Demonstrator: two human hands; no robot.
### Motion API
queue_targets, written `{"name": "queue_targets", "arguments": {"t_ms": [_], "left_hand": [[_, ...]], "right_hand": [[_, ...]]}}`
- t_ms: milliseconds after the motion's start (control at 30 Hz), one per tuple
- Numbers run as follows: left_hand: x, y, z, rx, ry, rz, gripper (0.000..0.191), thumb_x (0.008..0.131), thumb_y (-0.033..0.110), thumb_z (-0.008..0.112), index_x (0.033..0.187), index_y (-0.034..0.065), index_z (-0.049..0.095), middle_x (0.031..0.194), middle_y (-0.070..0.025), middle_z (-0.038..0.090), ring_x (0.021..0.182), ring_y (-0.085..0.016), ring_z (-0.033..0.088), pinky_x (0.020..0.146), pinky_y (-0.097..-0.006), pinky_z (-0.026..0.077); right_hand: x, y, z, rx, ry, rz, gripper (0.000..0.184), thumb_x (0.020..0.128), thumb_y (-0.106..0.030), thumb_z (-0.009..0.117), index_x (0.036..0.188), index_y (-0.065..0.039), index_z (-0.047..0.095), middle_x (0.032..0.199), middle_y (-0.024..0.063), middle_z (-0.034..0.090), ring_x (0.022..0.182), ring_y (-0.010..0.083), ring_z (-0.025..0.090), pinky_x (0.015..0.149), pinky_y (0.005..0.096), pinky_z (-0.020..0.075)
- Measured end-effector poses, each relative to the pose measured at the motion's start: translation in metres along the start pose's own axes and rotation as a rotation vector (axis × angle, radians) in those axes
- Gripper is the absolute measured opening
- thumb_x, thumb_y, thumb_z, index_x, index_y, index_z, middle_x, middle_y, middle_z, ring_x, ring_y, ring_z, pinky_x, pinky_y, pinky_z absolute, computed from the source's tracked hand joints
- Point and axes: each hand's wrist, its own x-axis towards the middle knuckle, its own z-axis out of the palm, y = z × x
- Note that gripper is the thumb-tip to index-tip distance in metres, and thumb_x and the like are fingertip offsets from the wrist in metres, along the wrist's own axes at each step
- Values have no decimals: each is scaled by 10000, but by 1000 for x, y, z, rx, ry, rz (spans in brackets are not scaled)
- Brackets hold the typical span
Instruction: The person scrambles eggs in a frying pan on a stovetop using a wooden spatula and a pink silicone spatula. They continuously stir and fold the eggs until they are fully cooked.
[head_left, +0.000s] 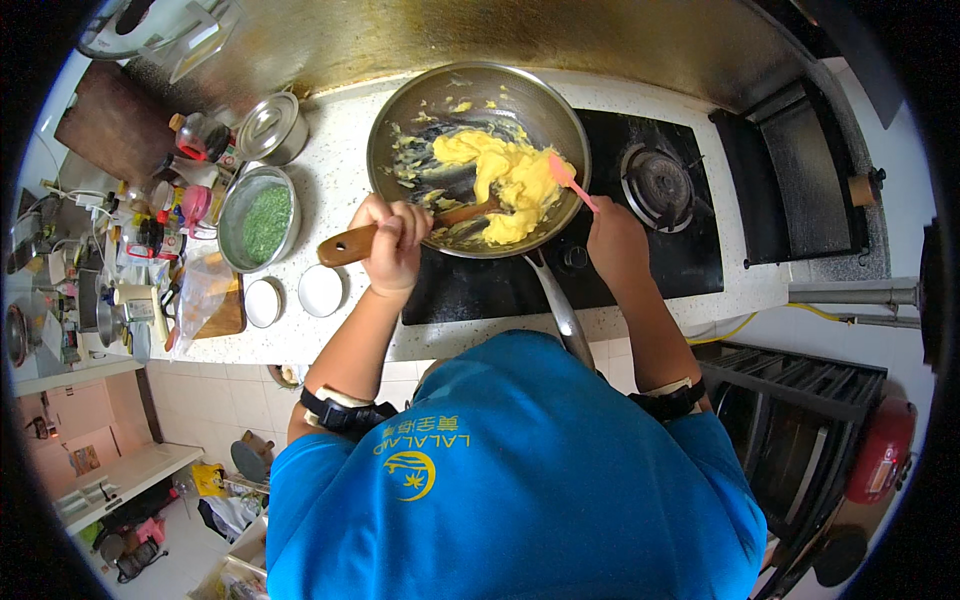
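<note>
A wok with a metal handle stands over the left part of the black gas hob. Inside it lies a soft yellow mass, with smears of it up the wok's wall. My left hand is closed around the brown handle of a wooden spatula, whose far end is partly hidden in the yellow mass. Between the fingers of my right hand is a small pink spatula; its head touches the right side of the mass.
Left on the counter are a metal bowl of chopped greens, a lidded metal pot, two small white bowls and a wooden board. Several bottles crowd farther left. A bare burner sits right of the wok.
</note>
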Motion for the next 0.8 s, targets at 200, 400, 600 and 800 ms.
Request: {"name": "queue_targets", "arguments": {"t_ms": [200, 400, 600, 800], "left_hand": [[30, 58, -19, 96, 11, -55, 167, 870, 141, 428, 744, 132, 318, 488, 8, 286, 420, -117, 252, 487, -308, 323], [80, 94, -2, 80, 38, -69, 140, 869, 148, 427, 752, 138, 351, 466, 33, 227, 393, -105, 186, 434, -288, 242], [100, 62, 18, 252, 24, -225, 220, 836, 99, 496, 691, 130, 334, 512, 24, 298, 425, -93, 261, 414, -277, 233], [75, 16, 19, 104, 3, -102, 207, 831, 86, 517, 719, 115, 346, 529, 3, 349, 430, -102, 293, 417, -260, 273]], "right_hand": [[1, 1, -3, 20, -20, 27, 173, 892, -58, 520, 1035, -5, 600, 827, 195, 631, 795, 364, 618, 695, 438, 496], [-1, 0, -6, 25, -24, 28, 178, 894, -60, 510, 1031, 0, 606, 845, 204, 638, 803, 367, 623, 703, 435, 500], [3, -1, -8, 46, -29, 37, 179, 885, -56, 513, 1023, 0, 613, 844, 208, 639, 800, 369, 626, 700, 439, 504], [4, -3, -3, 73, -22, 45, 181, 874, -49, 524, 1026, -8, 614, 826, 204, 633, 772, 368, 625, 681, 440, 507]]}}
